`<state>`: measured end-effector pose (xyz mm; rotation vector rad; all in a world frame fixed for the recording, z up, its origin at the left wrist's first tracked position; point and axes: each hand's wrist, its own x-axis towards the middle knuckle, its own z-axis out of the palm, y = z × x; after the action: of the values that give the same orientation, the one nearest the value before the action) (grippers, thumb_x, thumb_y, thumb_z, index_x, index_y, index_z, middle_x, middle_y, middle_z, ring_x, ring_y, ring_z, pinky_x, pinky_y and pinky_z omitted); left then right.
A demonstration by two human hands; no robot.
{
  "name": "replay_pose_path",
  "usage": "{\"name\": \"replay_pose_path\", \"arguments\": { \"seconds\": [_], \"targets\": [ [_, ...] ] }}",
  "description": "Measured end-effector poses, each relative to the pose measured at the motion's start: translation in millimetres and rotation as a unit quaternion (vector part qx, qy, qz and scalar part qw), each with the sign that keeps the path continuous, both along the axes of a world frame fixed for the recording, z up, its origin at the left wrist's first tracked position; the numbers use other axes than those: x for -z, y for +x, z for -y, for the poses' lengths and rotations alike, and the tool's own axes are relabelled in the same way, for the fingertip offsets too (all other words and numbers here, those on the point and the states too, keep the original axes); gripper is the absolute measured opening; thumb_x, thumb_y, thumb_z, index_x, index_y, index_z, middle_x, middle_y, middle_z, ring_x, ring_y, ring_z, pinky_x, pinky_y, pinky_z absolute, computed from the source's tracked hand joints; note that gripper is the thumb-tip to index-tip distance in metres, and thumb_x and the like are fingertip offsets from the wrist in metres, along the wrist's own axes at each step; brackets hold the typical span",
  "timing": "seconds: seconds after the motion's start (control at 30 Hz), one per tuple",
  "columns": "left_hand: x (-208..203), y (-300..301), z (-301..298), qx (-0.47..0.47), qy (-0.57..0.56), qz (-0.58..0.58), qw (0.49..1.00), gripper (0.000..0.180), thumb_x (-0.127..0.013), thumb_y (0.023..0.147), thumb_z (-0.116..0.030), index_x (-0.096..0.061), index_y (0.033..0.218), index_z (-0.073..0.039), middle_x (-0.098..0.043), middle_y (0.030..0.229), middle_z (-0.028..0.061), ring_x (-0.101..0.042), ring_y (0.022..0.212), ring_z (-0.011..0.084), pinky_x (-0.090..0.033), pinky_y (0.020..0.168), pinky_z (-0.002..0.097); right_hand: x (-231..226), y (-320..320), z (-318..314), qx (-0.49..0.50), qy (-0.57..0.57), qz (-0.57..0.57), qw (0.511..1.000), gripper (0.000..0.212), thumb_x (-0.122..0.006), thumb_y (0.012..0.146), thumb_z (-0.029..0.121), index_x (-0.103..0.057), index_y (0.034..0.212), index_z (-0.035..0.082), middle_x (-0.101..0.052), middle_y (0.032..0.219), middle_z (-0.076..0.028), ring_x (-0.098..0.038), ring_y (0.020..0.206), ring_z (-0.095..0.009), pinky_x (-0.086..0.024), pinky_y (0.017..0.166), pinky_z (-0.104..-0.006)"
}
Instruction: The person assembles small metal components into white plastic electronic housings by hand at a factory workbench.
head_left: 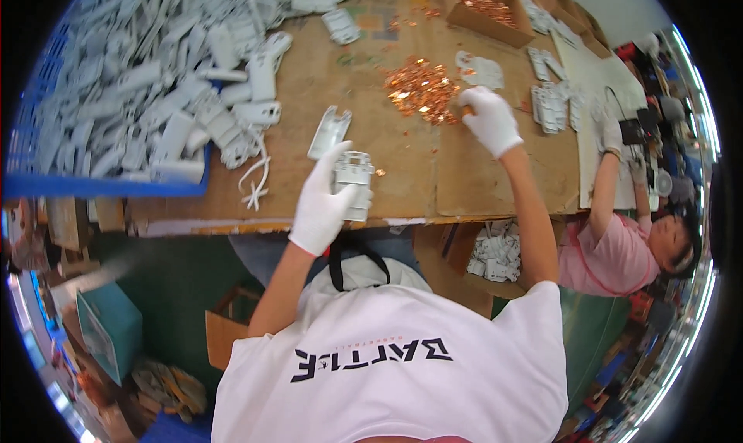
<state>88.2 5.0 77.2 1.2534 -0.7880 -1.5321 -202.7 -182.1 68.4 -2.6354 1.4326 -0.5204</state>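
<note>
My left hand (321, 203), in a white glove, is closed on a pale grey plastic housing (357, 199) with slots and a square opening at its far end. Just beyond it lies another plastic shell (330, 132), open side up. My right hand (489, 119), gloved too, has its fingers drawn together beside a heap of small copper-coloured metal pieces (422, 89). Whatever sits between those fingertips is too small to make out. A flat whitish plastic piece (481, 70) lies beyond my right hand.
A blue crate (116, 186) heaped with plastic shells fills the left. At the back stands a cardboard box (503, 32) of copper pieces. Stacked housings (549, 106) lie to the right, near a co-worker in pink (611, 249). Below the table edge, a carton holds more parts (497, 253).
</note>
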Motion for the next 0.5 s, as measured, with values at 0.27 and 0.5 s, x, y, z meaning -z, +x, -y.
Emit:
{"name": "replay_pose_path", "arguments": {
  "seconds": [0.27,0.5],
  "targets": [
    [-11,-33,-52,-0.009,-0.084,0.355,0.931,0.039,-0.066,0.082,-0.003,-0.052,0.118,-0.009,-0.068,0.098,0.0185,-0.068,0.093,0.0364,-0.055,0.074,0.0417,-33,119,-195,-0.017,0.168,0.273,0.947,0.022,-0.07,0.071,-0.004,-0.068,0.09,0.008,-0.055,0.089,-0.009,-0.06,0.077,-0.024,-0.051,0.066,-0.0333],
    [-1,-39,-91,-0.012,-0.153,0.415,0.897,0.039,-0.069,0.08,-0.004,-0.054,0.116,-0.01,-0.067,0.093,0.0143,-0.068,0.076,0.0335,-0.056,0.066,0.0382,-35,121,-224,0.092,0.3,0.318,0.895,0.021,-0.073,0.075,-0.004,-0.068,0.093,0.006,-0.057,0.091,-0.012,-0.064,0.079,-0.022,-0.052,0.066,-0.0327]
  ]
}}
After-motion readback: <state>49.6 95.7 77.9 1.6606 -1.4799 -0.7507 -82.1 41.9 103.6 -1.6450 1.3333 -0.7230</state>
